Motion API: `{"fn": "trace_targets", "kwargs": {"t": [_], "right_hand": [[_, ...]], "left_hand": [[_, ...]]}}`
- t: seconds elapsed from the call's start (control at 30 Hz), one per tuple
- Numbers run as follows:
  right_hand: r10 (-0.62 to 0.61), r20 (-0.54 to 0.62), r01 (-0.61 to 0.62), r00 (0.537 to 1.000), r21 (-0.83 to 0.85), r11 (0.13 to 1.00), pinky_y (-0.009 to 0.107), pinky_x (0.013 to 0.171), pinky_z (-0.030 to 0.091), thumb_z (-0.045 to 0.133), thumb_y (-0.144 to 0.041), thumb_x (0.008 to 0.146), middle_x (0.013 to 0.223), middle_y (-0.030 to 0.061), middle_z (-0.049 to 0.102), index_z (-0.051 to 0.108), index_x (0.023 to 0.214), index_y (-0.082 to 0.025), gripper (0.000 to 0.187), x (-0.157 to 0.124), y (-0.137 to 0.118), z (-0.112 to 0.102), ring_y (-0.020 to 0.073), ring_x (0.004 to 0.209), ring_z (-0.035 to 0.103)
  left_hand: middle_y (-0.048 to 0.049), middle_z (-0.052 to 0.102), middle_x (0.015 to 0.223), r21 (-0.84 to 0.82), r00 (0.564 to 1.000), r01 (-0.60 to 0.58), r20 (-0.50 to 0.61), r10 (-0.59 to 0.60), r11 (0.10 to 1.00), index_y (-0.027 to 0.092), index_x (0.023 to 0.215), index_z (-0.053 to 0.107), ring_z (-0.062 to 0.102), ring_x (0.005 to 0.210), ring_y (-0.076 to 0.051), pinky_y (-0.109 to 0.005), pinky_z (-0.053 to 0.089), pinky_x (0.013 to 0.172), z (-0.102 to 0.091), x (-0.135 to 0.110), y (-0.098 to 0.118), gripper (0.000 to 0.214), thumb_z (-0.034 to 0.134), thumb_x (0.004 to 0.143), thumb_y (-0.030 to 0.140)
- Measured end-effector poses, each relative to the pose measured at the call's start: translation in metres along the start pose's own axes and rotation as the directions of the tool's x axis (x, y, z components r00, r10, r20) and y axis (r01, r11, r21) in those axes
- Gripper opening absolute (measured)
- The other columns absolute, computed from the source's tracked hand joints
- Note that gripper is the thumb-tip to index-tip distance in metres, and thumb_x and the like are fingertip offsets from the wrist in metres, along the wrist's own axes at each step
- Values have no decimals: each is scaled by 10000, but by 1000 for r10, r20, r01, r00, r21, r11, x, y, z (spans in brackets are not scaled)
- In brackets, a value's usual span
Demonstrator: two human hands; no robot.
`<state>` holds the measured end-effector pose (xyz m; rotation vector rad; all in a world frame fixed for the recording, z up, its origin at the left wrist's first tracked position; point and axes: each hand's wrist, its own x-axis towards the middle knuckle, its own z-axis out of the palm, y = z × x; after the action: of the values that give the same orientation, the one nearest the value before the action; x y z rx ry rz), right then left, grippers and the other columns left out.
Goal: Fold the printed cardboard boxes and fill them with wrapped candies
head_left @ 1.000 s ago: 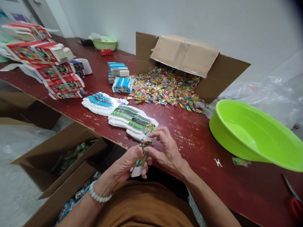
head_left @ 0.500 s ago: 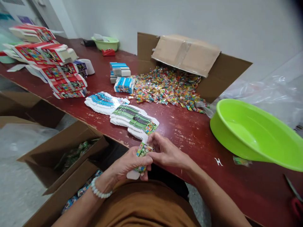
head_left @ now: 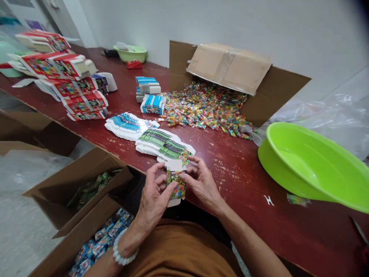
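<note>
Both my hands hold a small green printed carton (head_left: 176,184) upright over the near edge of the dark red table (head_left: 230,169). My left hand (head_left: 154,200) grips its left side with fingers and thumb. On the right side, my right hand (head_left: 201,184) pinches the carton near its white top flap. Just beyond my hands lie fanned stacks of flat green cartons (head_left: 164,146) and flat blue cartons (head_left: 127,124). A heap of colourful wrapped candies (head_left: 204,105) spills from a cardboard box lying on its side (head_left: 230,69).
A lime green basin (head_left: 311,165) sits at the right. Folded blue boxes (head_left: 151,98) and stacked red boxes (head_left: 72,86) stand further back. Open cardboard boxes on the floor at the left hold green packs (head_left: 92,186) and blue packs (head_left: 100,238). Scissors (head_left: 360,234) lie at the far right.
The carton has been turned upright and opened out, with its white top flap raised. My hands have moved slightly up towards the table edge.
</note>
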<state>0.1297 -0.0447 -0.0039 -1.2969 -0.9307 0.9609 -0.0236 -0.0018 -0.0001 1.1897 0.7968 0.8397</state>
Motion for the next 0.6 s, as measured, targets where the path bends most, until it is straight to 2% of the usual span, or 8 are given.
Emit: {"fn": "trace_targets", "kwargs": {"t": [0.03, 0.1, 0.17, 0.27, 0.37, 0.47, 0.53, 0.6], "right_hand": [[-12, -22, 13, 1000, 41, 999, 277, 714, 507, 757, -293, 773, 800, -34, 650, 510, 1241, -253, 531, 0, 2, 3, 152, 751, 629], [-26, -47, 31, 999, 118, 992, 280, 738, 506, 756, -296, 771, 830, -21, 652, 589, 1120, -240, 391, -3, 6, 8, 147, 768, 626], [4, -46, 5, 999, 195, 981, 296, 765, 508, 765, -318, 772, 845, -8, 659, 653, 958, -219, 239, -6, 9, 10, 148, 776, 623], [123, 47, -132, 991, 287, 949, 322, 746, 520, 774, -348, 784, 852, 12, 682, 662, 806, -202, 185, -10, 6, 6, 154, 740, 625], [210, 131, -240, 969, 282, 929, 306, 688, 520, 801, -357, 766, 826, 20, 692, 662, 743, -191, 218, -6, -2, -1, 140, 677, 617], [191, 85, -203, 978, 184, 962, 284, 669, 521, 896, -326, 644, 746, -5, 680, 703, 881, -213, 326, 1, -9, -5, 142, 672, 622], [127, 77, -134, 989, 92, 987, 284, 666, 523, 904, -340, 632, 740, 0, 683, 719, 928, -219, 370, 4, -11, -6, 154, 692, 628], [57, 81, -60, 995, 29, 998, 282, 627, 518, 866, -368, 689, 738, 17, 679, 731, 843, -210, 258, 3, -12, -5, 156, 669, 619]], "left_hand": [[-47, 745, 1037, -10, 1000, -16, -21, 15, 1000, 253, 1316, 392, 725, 928, -217, -323, 580, 800, 1, -1, 0, 653, 769, 784, 301], [-53, 730, 1086, 27, 999, -26, -40, 27, 999, 247, 1282, 475, 709, 968, -215, -294, 567, 800, 1, -2, 2, 561, 753, 797, 300], [-39, 733, 1015, 84, 1000, -1, -12, 2, 996, 228, 1189, 573, 701, 906, -204, -268, 551, 753, -1, -1, 3, 425, 740, 807, 311], [-16, 719, 855, 80, 995, 56, 72, -62, 995, 203, 1034, 632, 668, 771, -181, -257, 519, 685, -5, 1, 4, 255, 707, 827, 331], [-11, 676, 811, 103, 994, 39, 97, -49, 994, 185, 923, 646, 613, 722, -153, -242, 484, 655, -7, 4, 3, 168, 652, 866, 343], [-27, 677, 859, 119, 995, -9, 98, -3, 993, 182, 952, 639, 606, 746, -149, -241, 474, 673, -5, 4, 3, 189, 637, 883, 358], [-23, 690, 876, 5, 997, 3, 76, -3, 1000, 200, 1100, 569, 633, 773, -153, -246, 485, 707, -2, 3, 3, 318, 687, 855, 366], [-9, 694, 884, -177, 993, 90, 91, -74, 980, 228, 1205, 469, 663, 765, -153, -256, 506, 710, 0, 2, 3, 502, 737, 818, 402]]}}
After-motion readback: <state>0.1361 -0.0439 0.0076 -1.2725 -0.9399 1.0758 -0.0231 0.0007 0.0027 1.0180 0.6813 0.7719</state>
